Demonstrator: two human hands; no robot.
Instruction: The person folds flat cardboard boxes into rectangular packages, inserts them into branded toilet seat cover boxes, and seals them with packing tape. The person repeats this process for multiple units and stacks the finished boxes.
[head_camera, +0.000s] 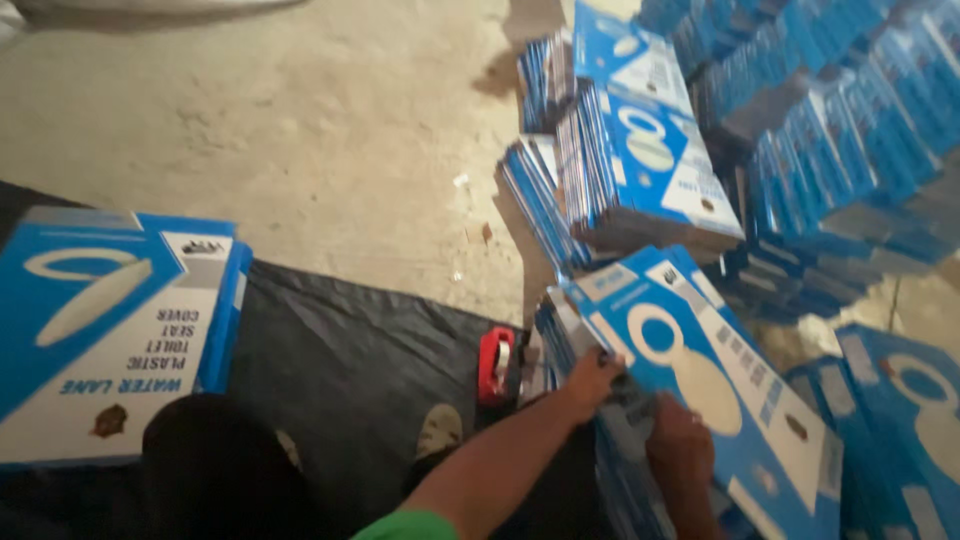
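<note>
A flat blue and white carton (720, 390) lies tilted on top of a low stack of the same cartons at the lower right. My left hand (592, 380) reaches in from the bottom centre and grips the carton's near left edge. My right hand (680, 445) is closed on the same edge just to the right, its fingers partly hidden by the carton. A green sleeve (410, 525) shows at the bottom of the left arm.
A red tape dispenser (495, 365) lies on the black sheet (350, 350) left of the stack. A made-up blue and white box (100, 330) stands at the left. More flat carton stacks (640, 160) fill the right. My shoe (440, 430) and knee (210, 460) are near; bare concrete floor (300, 130) lies beyond.
</note>
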